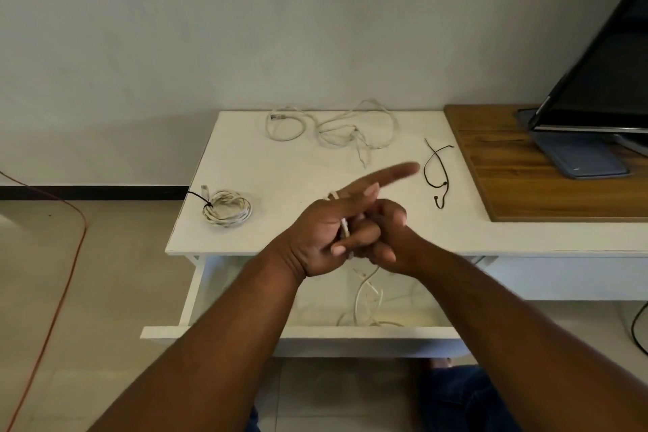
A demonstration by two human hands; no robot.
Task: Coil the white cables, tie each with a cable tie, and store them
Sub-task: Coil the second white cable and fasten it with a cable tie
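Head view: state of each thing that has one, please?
Held cable: partly wound on left hand, right hand gripping it, tail in drawer.
Drawer: open.
Left coil: coiled, tied.
Back cables: loose, untied.
Cable ties: unused, on tabletop.
Monitor: dark.

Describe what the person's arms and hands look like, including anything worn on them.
The left forearm and right forearm are bare, with no sleeve in view. The left hand and right hand wear no gloves, and no ring, watch or bracelet shows. The visible nails are short and unpainted.
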